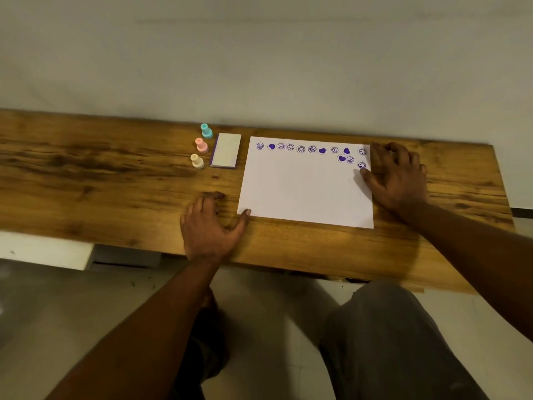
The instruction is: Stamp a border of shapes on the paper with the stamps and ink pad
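Note:
A white sheet of paper (302, 189) lies on the wooden table, with a row of several purple face and heart prints along its far edge and a few more down its right side. My left hand (209, 226) rests flat on the table, its thumb touching the paper's near left corner. Spread flat at the paper's right edge is my right hand (396, 176), thumb on the sheet, holding nothing. Left of the paper lies the ink pad (226, 150), lid shut. Beside it stand three stamps: teal (206, 131), pink (201, 145) and cream (197, 161).
The wooden table (101, 174) runs wide to the left and stands against a pale wall. Its near edge is just behind my left wrist. My knees and a light tiled floor show below it.

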The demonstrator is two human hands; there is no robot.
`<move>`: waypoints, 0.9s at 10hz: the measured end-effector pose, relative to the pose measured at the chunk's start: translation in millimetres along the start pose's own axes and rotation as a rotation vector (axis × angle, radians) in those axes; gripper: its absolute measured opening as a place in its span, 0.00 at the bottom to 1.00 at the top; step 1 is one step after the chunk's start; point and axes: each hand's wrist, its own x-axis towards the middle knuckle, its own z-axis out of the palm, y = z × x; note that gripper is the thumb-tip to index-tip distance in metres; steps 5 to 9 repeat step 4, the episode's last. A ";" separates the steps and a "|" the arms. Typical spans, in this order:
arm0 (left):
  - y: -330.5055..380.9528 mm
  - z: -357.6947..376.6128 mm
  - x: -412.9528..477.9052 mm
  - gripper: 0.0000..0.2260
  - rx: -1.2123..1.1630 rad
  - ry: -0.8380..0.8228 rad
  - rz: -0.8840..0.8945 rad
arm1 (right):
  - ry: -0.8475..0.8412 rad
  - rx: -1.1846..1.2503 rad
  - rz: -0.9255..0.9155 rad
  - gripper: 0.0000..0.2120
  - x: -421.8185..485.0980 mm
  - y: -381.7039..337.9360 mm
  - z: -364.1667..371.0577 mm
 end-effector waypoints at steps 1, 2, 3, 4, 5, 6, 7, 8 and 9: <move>0.8 -0.3 1.0 0.30 -0.039 -0.012 -0.044 | 0.009 0.026 0.035 0.36 3.5 -0.4 3.6; 4.8 -5.7 4.1 0.31 -0.106 -0.016 -0.091 | -0.037 0.057 0.056 0.38 1.9 -5.1 -7.7; 10.2 -16.4 9.2 0.32 -0.172 -0.071 -0.133 | -0.049 0.087 0.100 0.41 -1.7 -14.5 -18.4; 18.2 -33.5 15.8 0.30 -0.098 -0.227 -0.186 | -0.074 0.211 0.392 0.44 -2.6 -46.7 -32.6; 18.2 -33.5 15.8 0.30 -0.098 -0.227 -0.186 | -0.074 0.211 0.392 0.44 -2.6 -46.7 -32.6; 18.2 -33.5 15.8 0.30 -0.098 -0.227 -0.186 | -0.074 0.211 0.392 0.44 -2.6 -46.7 -32.6; 18.2 -33.5 15.8 0.30 -0.098 -0.227 -0.186 | -0.074 0.211 0.392 0.44 -2.6 -46.7 -32.6; 18.2 -33.5 15.8 0.30 -0.098 -0.227 -0.186 | -0.074 0.211 0.392 0.44 -2.6 -46.7 -32.6; 18.2 -33.5 15.8 0.30 -0.098 -0.227 -0.186 | -0.074 0.211 0.392 0.44 -2.6 -46.7 -32.6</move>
